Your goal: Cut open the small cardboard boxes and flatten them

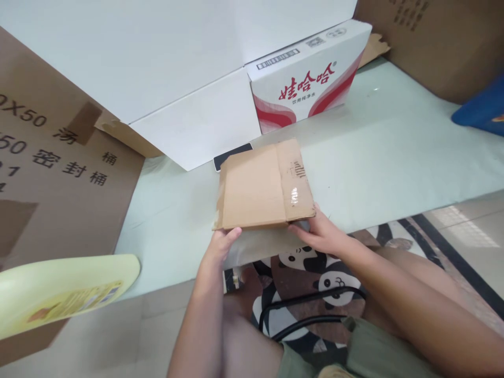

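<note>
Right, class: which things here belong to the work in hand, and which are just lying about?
In hand: small cardboard box, left hand, right hand.
Lying about: red-printed white carton, yellow bottle, blue object, big brown carton.

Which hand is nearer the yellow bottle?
Left. The left hand grips the near-left corner of the cardboard box, right of the yellow bottle; the right hand holds the near-right corner, farther off.

My flat brown cardboard box (263, 184) looks matt, fibrous — its clear tape strip (293, 195) shines. Under the box the pale green table sheet (394, 152) is smooth and matt; behind, the white printed carton (311, 79) is faintly glossy.
</note>
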Demonstrator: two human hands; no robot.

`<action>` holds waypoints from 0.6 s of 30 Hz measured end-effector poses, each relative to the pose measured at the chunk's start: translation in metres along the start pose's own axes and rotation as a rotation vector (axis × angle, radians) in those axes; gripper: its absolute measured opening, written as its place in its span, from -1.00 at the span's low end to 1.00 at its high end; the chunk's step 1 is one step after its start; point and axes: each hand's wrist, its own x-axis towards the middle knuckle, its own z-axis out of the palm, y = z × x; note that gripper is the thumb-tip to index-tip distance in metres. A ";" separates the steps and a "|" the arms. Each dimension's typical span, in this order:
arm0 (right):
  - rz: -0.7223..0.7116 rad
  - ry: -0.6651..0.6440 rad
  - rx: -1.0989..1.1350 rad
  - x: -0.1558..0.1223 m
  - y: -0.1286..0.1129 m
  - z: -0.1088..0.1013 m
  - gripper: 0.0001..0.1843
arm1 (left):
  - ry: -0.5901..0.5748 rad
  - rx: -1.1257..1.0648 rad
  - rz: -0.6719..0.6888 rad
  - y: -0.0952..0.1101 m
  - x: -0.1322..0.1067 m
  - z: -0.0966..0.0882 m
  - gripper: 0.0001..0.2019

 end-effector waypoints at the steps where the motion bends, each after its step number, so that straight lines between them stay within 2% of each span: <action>1: 0.030 0.003 0.009 0.001 0.000 0.000 -0.65 | 0.016 0.004 0.012 0.000 0.000 0.000 -0.36; 4: 0.172 0.075 0.014 0.001 -0.001 0.000 -0.53 | 0.095 0.042 0.055 0.004 0.002 0.004 -0.33; 6: 0.246 0.107 0.015 0.001 -0.002 -0.001 -0.56 | 0.189 0.102 0.135 0.007 0.003 0.009 -0.34; 9: 0.240 0.099 0.038 0.003 -0.003 -0.003 -0.75 | 0.322 0.172 0.297 0.013 0.003 0.014 -0.33; 11: 0.202 0.122 0.056 0.003 -0.004 -0.005 -0.78 | 0.378 0.182 0.345 0.015 0.003 0.015 -0.38; 14: 0.229 0.165 0.121 0.003 -0.005 -0.007 -0.77 | 0.428 0.073 0.325 0.019 0.003 0.015 -0.50; 18: 0.293 0.180 0.317 0.004 -0.006 -0.009 -0.58 | 0.371 -0.181 0.238 0.024 0.000 0.016 -0.64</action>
